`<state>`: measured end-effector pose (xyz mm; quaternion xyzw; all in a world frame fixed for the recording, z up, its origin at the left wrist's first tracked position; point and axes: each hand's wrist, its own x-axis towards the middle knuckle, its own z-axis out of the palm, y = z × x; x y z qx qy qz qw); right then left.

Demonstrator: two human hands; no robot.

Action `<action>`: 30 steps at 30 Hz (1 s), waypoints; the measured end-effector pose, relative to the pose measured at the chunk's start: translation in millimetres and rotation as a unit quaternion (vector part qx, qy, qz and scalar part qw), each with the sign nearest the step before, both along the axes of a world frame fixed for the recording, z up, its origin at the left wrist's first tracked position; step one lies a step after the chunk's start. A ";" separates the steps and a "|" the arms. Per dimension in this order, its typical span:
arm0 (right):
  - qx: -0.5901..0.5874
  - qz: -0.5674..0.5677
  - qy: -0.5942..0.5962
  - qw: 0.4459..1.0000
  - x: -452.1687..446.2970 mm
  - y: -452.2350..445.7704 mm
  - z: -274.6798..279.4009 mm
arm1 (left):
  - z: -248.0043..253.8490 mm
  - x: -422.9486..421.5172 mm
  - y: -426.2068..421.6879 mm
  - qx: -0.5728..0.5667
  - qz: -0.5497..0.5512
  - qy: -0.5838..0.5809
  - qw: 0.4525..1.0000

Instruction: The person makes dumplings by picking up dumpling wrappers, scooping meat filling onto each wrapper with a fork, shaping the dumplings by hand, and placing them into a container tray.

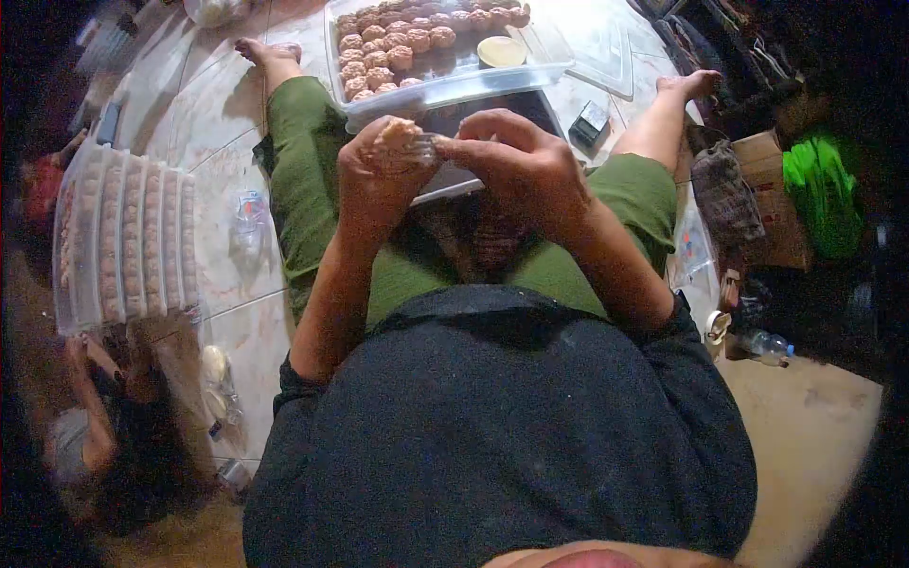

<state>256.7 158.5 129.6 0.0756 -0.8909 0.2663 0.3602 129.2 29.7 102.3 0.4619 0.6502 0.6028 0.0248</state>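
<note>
In my left hand (374,185) is a lumpy, pale pinkish-brown ball (400,131), gripped in the curled fingers. My right hand (525,161) pinches a small metal fork (424,144), whose tines touch the ball's side; most of its handle is hidden by the fingers. Just beyond both hands stands a clear plastic tray (454,92) with rows of similar lumpy balls (393,43). A round cream-coloured disc or lid (502,52) lies inside the tray at its right.
Stacked clear trays (123,237) full of balls stand at the left, near another person's arm (95,407). A clear lid (601,57) and a small black box (589,125) lie on the tiles to the right. Farther right are a green bag (819,194) and a plastic bottle (765,346).
</note>
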 end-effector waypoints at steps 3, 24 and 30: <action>-0.035 0.006 0.011 0.999 -0.3 3.6 7.8 | -4.4 -5.0 -1.6 -0.050 0.044 0.104 0.992; -0.190 0.014 -0.023 0.981 -1.4 -10.7 -50.0 | -26.5 -21.4 4.1 -0.031 -0.031 0.150 0.988; -0.076 0.030 0.023 0.996 -5.3 -5.1 -39.7 | -16.1 -10.4 -4.1 -0.022 -0.107 -0.180 0.977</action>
